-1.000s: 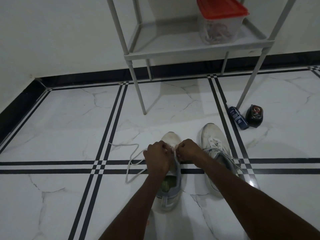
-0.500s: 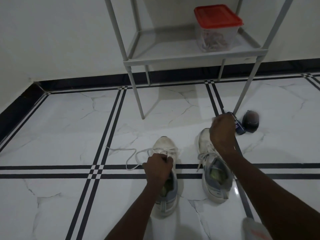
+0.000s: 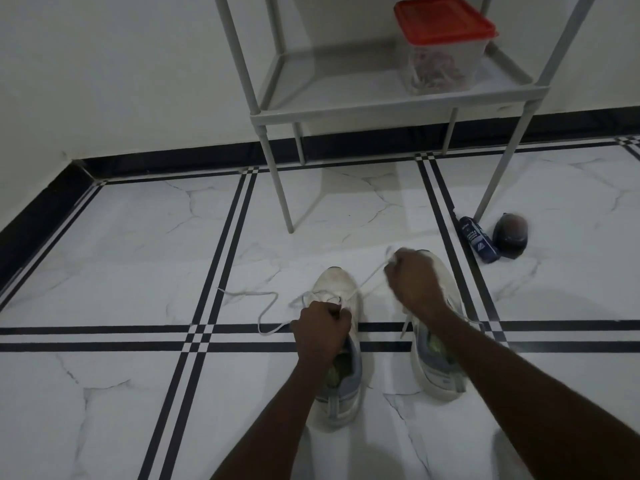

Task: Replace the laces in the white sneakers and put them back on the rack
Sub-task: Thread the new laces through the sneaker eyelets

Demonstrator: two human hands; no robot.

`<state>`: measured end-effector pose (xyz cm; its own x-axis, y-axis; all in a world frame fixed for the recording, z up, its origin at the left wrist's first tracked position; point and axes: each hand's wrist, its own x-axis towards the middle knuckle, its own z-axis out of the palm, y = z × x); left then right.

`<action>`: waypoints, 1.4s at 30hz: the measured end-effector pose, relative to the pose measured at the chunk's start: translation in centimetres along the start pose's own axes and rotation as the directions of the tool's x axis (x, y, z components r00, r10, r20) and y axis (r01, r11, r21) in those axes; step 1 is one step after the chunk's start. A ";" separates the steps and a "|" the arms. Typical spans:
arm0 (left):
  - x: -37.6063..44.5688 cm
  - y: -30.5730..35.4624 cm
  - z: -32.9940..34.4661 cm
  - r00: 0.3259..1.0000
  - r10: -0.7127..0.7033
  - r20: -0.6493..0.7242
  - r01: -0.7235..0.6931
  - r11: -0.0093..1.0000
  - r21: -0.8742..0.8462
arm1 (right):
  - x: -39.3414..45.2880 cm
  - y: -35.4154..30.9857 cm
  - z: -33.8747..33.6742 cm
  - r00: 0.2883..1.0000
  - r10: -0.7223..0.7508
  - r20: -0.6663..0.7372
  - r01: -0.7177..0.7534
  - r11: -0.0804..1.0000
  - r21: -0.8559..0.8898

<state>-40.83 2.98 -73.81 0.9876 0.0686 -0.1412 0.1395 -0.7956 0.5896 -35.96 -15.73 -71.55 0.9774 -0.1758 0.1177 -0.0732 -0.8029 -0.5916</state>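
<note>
Head view. Two white sneakers on the marble floor [image 3: 104,393], toes toward 12 o'clock. Left sneaker [image 3: 341,344] at centre; right sneaker [image 3: 438,362] just beside it at 3 o'clock, a strip of bare tile between them.

Left hand [image 3: 320,332] sits on the left sneaker's throat, fingers curled and pinching the lace [image 3: 367,280] at the eyelets. From there the lace runs taut toward 1 o'clock into the right hand [image 3: 414,282], a closed fist clamped on it, a short end poking out above the knuckles. The lace's other end trails loose over the tile toward 9 o'clock.

Open floor wide at 9 o'clock, to the black skirting. At 12 o'clock the rack [image 3: 388,107] stands on thin legs, nearest leg close beyond the toes. A red-lidded tub [image 3: 443,46] is on its shelf. At 2 o'clock, a blue tube [image 3: 479,242] and a dark round item [image 3: 510,233], touching, by a rack leg.

Both forearms enter from 5 o'clock, right wrist raised over the right sneaker.
</note>
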 end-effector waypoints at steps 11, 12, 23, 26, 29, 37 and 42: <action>-0.2 0.1 0.1 1.000 -0.002 -0.018 0.001 0.999 -0.044 | -1.8 -2.0 2.7 0.952 -0.067 0.300 0.071 0.998 0.000; -0.3 0.0 0.1 1.000 0.002 -0.013 -0.002 0.998 -0.055 | -2.5 -2.4 3.7 0.937 -0.098 0.336 0.115 0.993 -0.033; -0.2 -0.4 -0.1 1.000 -0.001 -0.014 0.001 0.999 -0.040 | 1.3 4.2 -1.2 0.991 0.031 -0.133 -0.066 0.962 -0.266; 0.0 -0.4 0.0 1.000 0.012 -0.023 -0.013 0.999 -0.046 | 0.9 3.2 0.3 0.997 0.067 0.032 -0.065 0.997 -0.048; -0.5 -0.7 0.1 0.994 0.062 -0.092 -0.076 0.986 -0.150 | -1.4 0.5 3.0 0.959 -0.130 0.253 0.120 0.991 0.057; 1.2 -3.9 -0.3 0.972 -0.004 -0.236 -0.066 0.955 -0.290 | -2.5 -3.0 4.5 0.943 -0.136 0.304 0.142 0.990 0.003; 2.8 -4.0 -0.2 0.990 -0.090 -0.105 0.053 0.948 -0.312 | -2.5 -2.6 4.2 0.941 -0.100 0.323 0.086 0.995 0.056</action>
<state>-38.65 6.47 -76.44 0.9732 0.2025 -0.1093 0.2070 -0.5629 0.8002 -37.37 -10.84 -73.66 0.9912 0.0987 -0.0881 0.0225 -0.7818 -0.6232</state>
